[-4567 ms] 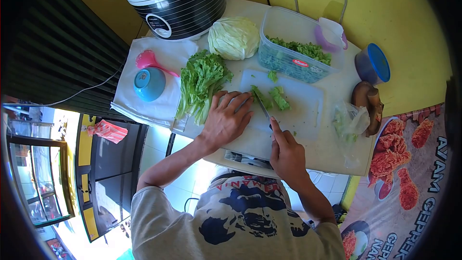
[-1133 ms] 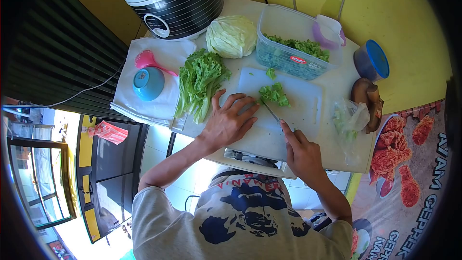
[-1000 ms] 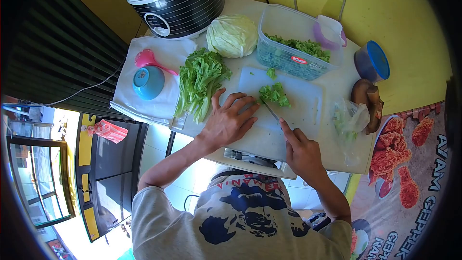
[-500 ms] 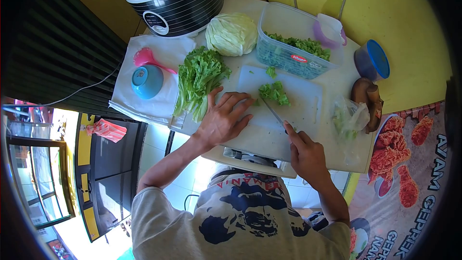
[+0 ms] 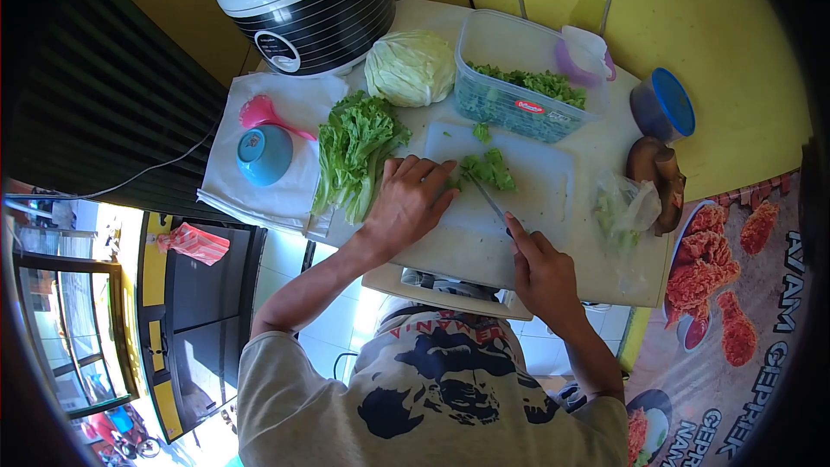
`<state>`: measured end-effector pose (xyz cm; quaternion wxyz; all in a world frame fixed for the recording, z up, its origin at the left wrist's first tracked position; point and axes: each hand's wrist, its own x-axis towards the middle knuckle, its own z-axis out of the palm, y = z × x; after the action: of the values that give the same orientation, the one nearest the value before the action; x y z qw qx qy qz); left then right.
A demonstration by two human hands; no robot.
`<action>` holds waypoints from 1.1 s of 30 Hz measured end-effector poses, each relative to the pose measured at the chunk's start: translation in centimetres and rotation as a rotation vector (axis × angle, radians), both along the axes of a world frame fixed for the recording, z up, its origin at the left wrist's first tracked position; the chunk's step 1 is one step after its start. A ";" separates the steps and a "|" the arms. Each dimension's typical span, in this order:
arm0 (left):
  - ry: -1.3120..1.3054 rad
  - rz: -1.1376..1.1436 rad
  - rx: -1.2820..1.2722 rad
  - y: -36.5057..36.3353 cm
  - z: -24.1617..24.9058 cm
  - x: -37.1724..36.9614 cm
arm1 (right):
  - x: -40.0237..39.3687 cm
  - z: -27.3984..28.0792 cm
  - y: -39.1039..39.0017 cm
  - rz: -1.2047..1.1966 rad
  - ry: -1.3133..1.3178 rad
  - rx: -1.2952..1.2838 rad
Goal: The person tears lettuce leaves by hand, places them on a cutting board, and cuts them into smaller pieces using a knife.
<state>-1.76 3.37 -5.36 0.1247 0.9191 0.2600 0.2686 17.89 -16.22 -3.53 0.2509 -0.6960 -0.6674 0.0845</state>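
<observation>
My right hand (image 5: 546, 272) is wrapped round the handle of a knife (image 5: 489, 197), its blade slanting across the white cutting board (image 5: 545, 195). Beside the blade's tip lies a cut clump of green lettuce (image 5: 491, 170), with a smaller scrap (image 5: 482, 132) behind it. My left hand (image 5: 411, 199) rests over the board's left side, fingers bent and drawn together. A bit of green shows between its thumb and fingertips, close to the blade; most of it is hidden. Just left of that hand lies a leafy lettuce bunch (image 5: 356, 151).
Behind the board stand a clear tub (image 5: 510, 117) of chopped greens and a cabbage (image 5: 410, 69). A rice cooker (image 5: 320, 26) is at the back left, above a blue bowl (image 5: 264, 156) and pink ladle (image 5: 264, 111). Right are a blue-lidded container (image 5: 661, 105) and plastic bag (image 5: 624, 207).
My left hand's spread fingers have drawn together and bent near the blade. The knife and right hand have shifted only slightly. The whole view has moved a little.
</observation>
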 end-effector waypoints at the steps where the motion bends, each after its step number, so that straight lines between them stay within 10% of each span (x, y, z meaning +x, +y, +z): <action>1: -0.005 0.000 -0.018 0.0 0.1 0.0 | -0.1 -0.1 -0.1 0.003 0.004 0.002; 33: 0.042 -0.098 -0.229 1.6 5.0 0.4 | 1.0 0.0 0.0 -0.114 0.244 -0.103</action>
<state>-1.40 4.95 -0.39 0.2363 0.9158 0.2464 0.2113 18.86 -16.26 -3.51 0.2987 -0.7293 -0.5861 0.1882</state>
